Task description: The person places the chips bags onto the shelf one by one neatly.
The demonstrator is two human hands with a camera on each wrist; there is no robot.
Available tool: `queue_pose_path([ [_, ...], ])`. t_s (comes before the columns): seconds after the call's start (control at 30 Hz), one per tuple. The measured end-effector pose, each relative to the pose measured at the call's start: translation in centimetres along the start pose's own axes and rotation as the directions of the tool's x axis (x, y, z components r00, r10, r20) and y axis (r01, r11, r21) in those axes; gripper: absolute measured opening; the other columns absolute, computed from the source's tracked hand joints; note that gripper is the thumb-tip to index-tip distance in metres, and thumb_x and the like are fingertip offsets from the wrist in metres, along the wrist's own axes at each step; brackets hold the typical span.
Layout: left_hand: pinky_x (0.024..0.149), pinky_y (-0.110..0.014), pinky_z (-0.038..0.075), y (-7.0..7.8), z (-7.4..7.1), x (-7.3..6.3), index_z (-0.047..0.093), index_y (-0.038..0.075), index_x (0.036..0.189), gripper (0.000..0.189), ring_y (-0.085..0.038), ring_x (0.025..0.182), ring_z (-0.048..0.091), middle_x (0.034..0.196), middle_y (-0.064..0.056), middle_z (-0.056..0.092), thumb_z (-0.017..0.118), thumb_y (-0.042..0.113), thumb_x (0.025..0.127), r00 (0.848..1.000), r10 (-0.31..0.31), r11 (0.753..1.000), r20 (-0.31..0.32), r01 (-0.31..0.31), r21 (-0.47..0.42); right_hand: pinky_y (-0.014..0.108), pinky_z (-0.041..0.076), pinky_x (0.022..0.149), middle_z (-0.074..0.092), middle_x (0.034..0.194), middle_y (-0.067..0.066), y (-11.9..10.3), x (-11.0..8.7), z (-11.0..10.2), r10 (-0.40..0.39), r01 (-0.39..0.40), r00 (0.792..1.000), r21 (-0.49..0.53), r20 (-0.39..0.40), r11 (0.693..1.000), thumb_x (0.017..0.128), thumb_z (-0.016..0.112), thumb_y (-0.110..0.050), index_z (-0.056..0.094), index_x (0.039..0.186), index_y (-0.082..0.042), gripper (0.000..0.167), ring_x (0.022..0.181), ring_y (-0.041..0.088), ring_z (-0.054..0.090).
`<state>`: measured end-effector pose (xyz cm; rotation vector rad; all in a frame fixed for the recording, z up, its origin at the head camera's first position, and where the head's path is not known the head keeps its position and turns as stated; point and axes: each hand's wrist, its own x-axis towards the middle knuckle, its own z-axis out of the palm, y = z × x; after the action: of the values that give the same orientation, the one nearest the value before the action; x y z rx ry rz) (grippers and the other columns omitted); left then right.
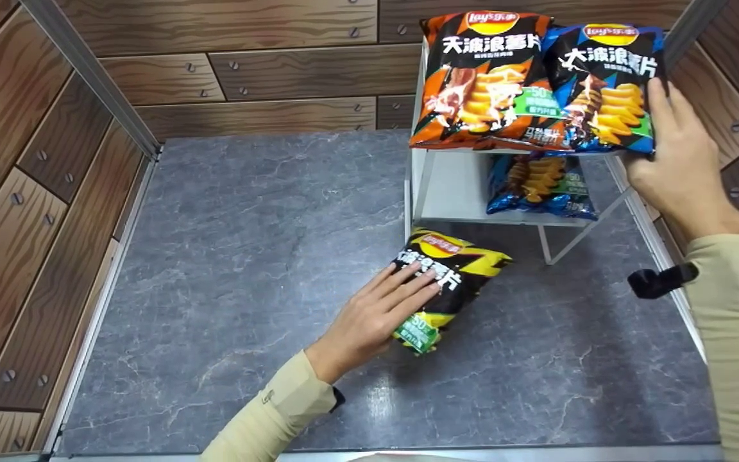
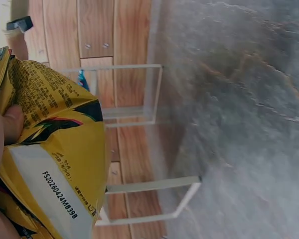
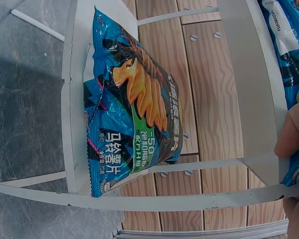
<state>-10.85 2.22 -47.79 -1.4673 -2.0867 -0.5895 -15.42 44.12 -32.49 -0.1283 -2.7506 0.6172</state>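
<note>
My left hand (image 1: 369,314) holds a yellow-and-black bag of potato chips (image 1: 456,263) tilted over the grey floor panel. Its fingers spread over the printed front, and in the left wrist view the thumb (image 2: 12,123) presses the yellow back (image 2: 79,149). My right hand (image 1: 684,147) rests along the right edge of a blue-and-black chip bag (image 1: 607,83) on the rack's top shelf, fingers fairly straight, thumb by the lower corner. An orange-and-black chip bag (image 1: 485,77) leans beside it. On the lower shelf lies another blue chip bag (image 3: 134,109).
The white two-tier rack (image 1: 453,186) stands at the back right, its thin leg (image 1: 546,247) reaching forward onto the grey marbled surface (image 1: 247,256). Wood-patterned walls (image 1: 280,70) close in the back and sides, with metal frame edges (image 1: 100,295) along the base.
</note>
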Motion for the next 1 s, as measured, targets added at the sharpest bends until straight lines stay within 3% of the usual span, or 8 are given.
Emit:
queue_pose_path([
  [0.17,0.120,-0.045,0.034,0.4,-0.3,1.6,0.043,0.011,0.150,0.055,-0.025,0.144,0.042,0.154,-0.006,0.047,0.061,0.012,0.097,1.000,0.030,1.000,0.003,-0.030,0.003,0.073,0.017,0.114,0.009,0.167,0.015,0.0,0.0,-0.1,0.011,-0.011,1.000,-0.008,0.011,1.000,0.075,0.048,0.002,0.006,0.161,-0.022,0.099,0.144,0.056,0.020],
  [0.37,0.120,-0.044,0.033,0.3,-0.4,3.8,0.044,0.010,0.149,0.054,-0.025,0.145,0.041,0.153,-0.006,0.047,0.059,0.009,0.098,0.998,0.052,0.999,-0.043,-0.052,0.010,0.073,0.015,0.115,0.008,0.167,0.015,0.0,-0.1,0.0,-0.004,0.003,1.000,0.020,0.021,1.000,0.072,0.047,0.004,0.005,0.161,-0.023,0.102,0.147,0.054,0.017],
  [0.5,0.121,-0.045,0.031,-0.1,-0.2,5.3,0.045,0.008,0.148,0.055,-0.027,0.144,0.041,0.153,-0.008,0.048,0.057,-0.002,0.096,0.995,0.063,0.998,-0.079,-0.062,0.021,0.072,0.014,0.115,0.008,0.167,0.016,0.0,-0.1,0.0,-0.007,0.007,1.000,0.023,0.022,1.000,0.071,0.047,0.005,0.005,0.161,-0.022,0.102,0.148,0.052,0.015],
  [0.63,0.122,-0.046,0.029,-0.6,0.3,6.7,0.046,0.007,0.147,0.067,-0.029,0.144,0.041,0.152,-0.009,0.048,0.050,-0.019,0.086,0.994,0.047,0.998,-0.096,-0.042,0.055,0.073,0.014,0.115,0.008,0.167,0.017,0.1,-0.2,-0.1,-0.005,0.005,1.000,0.020,0.021,1.000,0.071,0.048,0.004,0.005,0.161,-0.022,0.103,0.148,0.051,0.015],
  [0.73,0.123,-0.045,0.027,-0.9,0.7,7.7,0.046,0.008,0.148,0.072,-0.029,0.145,0.040,0.153,-0.009,0.047,0.046,-0.022,0.082,0.995,0.025,0.997,-0.096,-0.017,0.078,0.074,0.014,0.115,0.008,0.167,0.017,0.0,-0.2,-0.1,0.003,-0.004,1.000,0.019,0.023,1.000,0.072,0.047,0.004,0.005,0.161,-0.022,0.102,0.149,0.051,0.015],
  [1.0,0.125,-0.045,0.023,-1.4,1.9,10.1,0.043,0.009,0.150,0.069,-0.031,0.148,0.034,0.156,-0.010,0.043,0.045,-0.019,0.086,0.995,-0.043,0.993,-0.092,0.053,0.102,0.073,0.013,0.115,0.008,0.167,0.017,0.0,-0.1,0.0,0.011,-0.011,1.000,0.016,0.020,1.000,0.072,0.047,0.003,0.006,0.161,-0.023,0.101,0.149,0.050,0.015],
])
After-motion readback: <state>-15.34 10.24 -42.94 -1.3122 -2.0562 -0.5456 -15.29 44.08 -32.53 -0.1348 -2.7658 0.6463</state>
